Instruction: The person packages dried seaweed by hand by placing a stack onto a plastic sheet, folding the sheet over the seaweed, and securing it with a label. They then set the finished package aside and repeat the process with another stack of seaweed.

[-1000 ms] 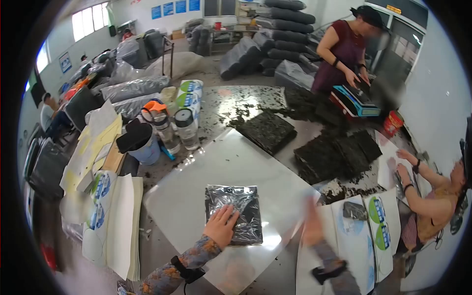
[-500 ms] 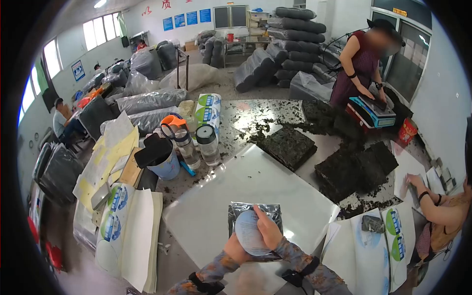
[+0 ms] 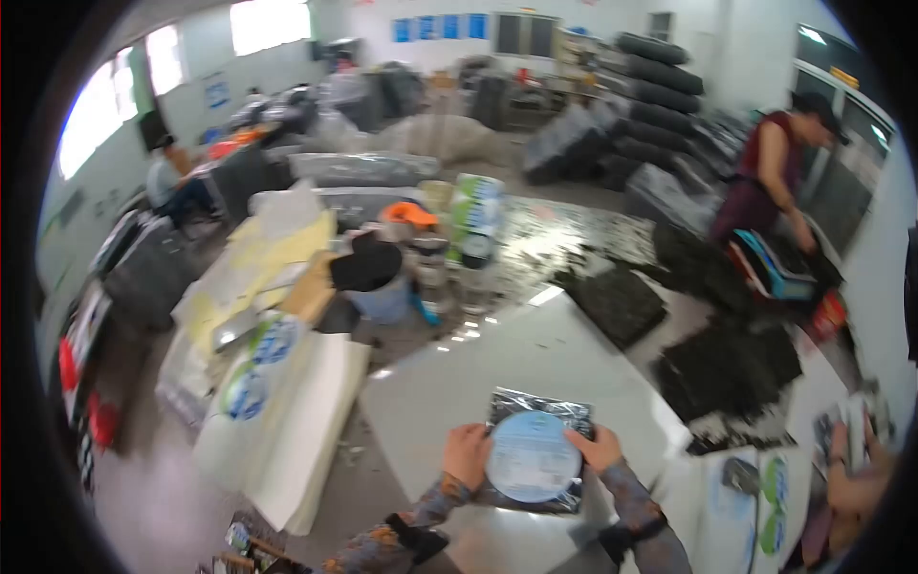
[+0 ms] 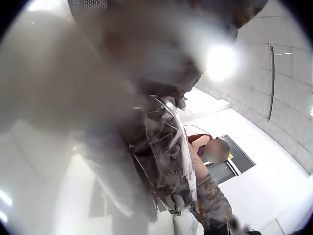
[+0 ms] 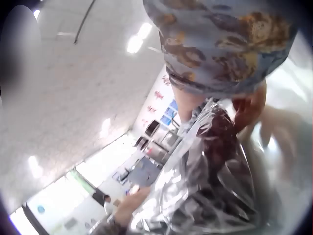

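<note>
A flat dark square package in clear film (image 3: 504, 404) bears a round pale-blue label (image 3: 533, 456) on its upper face. My left hand (image 3: 466, 458) grips its left edge, and my right hand (image 3: 598, 448) pinches the right edge with the thumb over the top. Crinkled film wraps the package (image 4: 164, 156) in the left wrist view, where the right hand (image 4: 199, 167) shows beyond it. From the right wrist, the shiny package (image 5: 210, 181) hangs between the right hand (image 5: 250, 110) and the left hand (image 5: 132, 202).
A white board (image 3: 430, 402) lies beneath. Dark slabs (image 3: 617, 304) and loose crumbs are at the back right. Paper sheets (image 3: 316, 421), a bucket (image 3: 382, 298) and bottles stand on the left. One person (image 3: 765, 177) works at the back right, another (image 3: 856, 478) at the right edge.
The left hand first lay flat on the package and the right was away from it. Both hands then came to the labelled package; now they are apart at its two sides, the label fully showing.
</note>
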Action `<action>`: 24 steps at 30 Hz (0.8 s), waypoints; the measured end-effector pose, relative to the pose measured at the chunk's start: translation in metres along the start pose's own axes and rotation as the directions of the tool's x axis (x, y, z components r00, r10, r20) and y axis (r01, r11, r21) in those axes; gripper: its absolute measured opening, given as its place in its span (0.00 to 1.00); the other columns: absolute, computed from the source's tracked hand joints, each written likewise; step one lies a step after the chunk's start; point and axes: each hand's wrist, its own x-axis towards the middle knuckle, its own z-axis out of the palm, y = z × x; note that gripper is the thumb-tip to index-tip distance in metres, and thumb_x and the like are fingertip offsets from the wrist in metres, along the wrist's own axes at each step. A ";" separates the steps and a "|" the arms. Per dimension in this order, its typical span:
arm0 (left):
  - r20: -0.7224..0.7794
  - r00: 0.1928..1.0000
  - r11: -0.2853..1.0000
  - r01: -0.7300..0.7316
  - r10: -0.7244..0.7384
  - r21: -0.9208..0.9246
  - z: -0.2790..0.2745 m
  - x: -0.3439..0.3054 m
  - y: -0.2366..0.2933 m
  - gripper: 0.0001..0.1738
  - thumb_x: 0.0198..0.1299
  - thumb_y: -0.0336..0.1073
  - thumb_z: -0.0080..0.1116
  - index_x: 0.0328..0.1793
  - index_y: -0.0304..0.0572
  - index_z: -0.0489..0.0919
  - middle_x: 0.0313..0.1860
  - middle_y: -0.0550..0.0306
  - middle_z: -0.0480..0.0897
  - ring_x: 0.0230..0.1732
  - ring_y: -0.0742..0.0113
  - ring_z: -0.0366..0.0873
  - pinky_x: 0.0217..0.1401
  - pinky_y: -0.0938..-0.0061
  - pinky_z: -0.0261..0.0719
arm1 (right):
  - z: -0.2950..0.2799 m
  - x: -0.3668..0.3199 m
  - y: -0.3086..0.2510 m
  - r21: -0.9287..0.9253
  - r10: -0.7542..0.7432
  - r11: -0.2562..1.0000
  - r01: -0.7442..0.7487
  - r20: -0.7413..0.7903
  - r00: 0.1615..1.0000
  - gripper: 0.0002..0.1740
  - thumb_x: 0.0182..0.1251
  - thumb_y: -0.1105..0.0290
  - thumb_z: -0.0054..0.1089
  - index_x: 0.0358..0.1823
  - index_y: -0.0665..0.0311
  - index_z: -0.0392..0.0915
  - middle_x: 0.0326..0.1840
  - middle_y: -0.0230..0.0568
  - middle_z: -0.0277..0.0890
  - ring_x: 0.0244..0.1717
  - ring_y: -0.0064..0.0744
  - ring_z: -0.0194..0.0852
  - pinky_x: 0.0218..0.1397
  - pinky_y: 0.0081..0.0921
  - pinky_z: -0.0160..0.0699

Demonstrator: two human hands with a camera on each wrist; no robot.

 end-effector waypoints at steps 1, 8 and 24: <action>-0.040 0.999 0.998 0.002 -0.005 -0.063 -0.011 -0.002 -0.004 0.16 0.61 0.35 0.58 0.54 0.37 0.79 0.51 0.46 0.79 0.54 0.47 0.73 0.60 0.59 0.70 | 0.003 -0.013 -0.027 0.028 -0.047 0.999 0.045 0.050 0.998 0.32 0.53 0.56 0.73 0.51 0.73 0.74 0.36 0.40 0.80 0.36 0.30 0.78 0.41 0.26 0.79; -0.217 0.939 0.963 0.266 -0.268 -0.041 -0.216 -0.038 -0.023 0.08 0.56 0.29 0.65 0.43 0.39 0.84 0.36 0.52 0.84 0.37 0.63 0.83 0.42 0.73 0.80 | 0.038 -0.078 -0.037 -0.391 -0.937 0.261 0.883 0.120 0.330 0.20 0.45 0.74 0.66 0.44 0.63 0.77 0.45 0.45 0.78 0.45 0.51 0.78 0.48 0.42 0.80; -0.240 0.971 0.532 0.198 0.011 0.824 -0.342 0.013 -0.209 0.05 0.53 0.37 0.63 0.34 0.48 0.83 0.33 0.62 0.83 0.30 0.55 0.81 0.31 0.64 0.79 | 0.047 -0.125 -0.041 -0.447 -0.804 0.436 0.781 0.196 0.561 0.14 0.59 0.80 0.54 0.47 0.67 0.80 0.51 0.52 0.78 0.51 0.54 0.77 0.53 0.41 0.79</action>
